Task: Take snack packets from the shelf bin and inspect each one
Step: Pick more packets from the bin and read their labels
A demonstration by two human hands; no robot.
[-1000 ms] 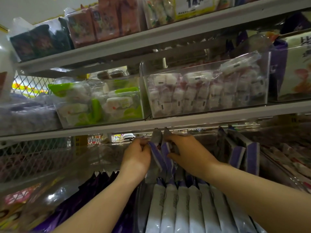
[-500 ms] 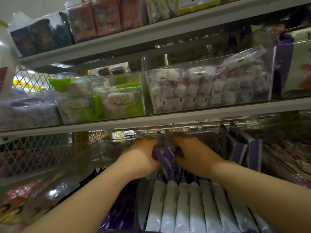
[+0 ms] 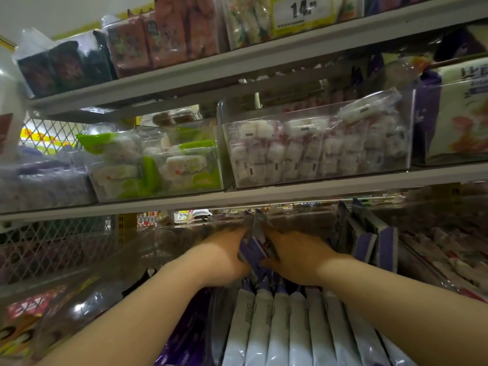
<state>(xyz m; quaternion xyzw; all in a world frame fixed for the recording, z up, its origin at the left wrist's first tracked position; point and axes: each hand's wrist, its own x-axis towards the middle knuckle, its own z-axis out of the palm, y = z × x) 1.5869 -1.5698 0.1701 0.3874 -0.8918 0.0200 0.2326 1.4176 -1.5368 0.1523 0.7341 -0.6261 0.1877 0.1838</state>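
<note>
Both hands reach into a clear shelf bin (image 3: 169, 249) on the lower shelf. My left hand (image 3: 224, 256) and my right hand (image 3: 295, 256) grip the same small bunch of purple-and-white snack packets (image 3: 253, 244) from either side, fingers curled around them. The packets stand upright at the back of the bin. In front of the hands, a row of white packets with purple tops (image 3: 290, 320) stands on edge. More purple packets (image 3: 375, 241) lean to the right of my right hand.
The grey shelf edge (image 3: 290, 191) runs just above the hands. On it stand clear bins of green-wrapped cakes (image 3: 158, 165) and pink-white cakes (image 3: 317, 151). Dark purple packets (image 3: 184, 336) fill the left part below. A wire mesh panel (image 3: 52, 247) is at the left.
Both hands have slid further back into the bin and closed in together on the bunch of packets. The camera tilted slightly.
</note>
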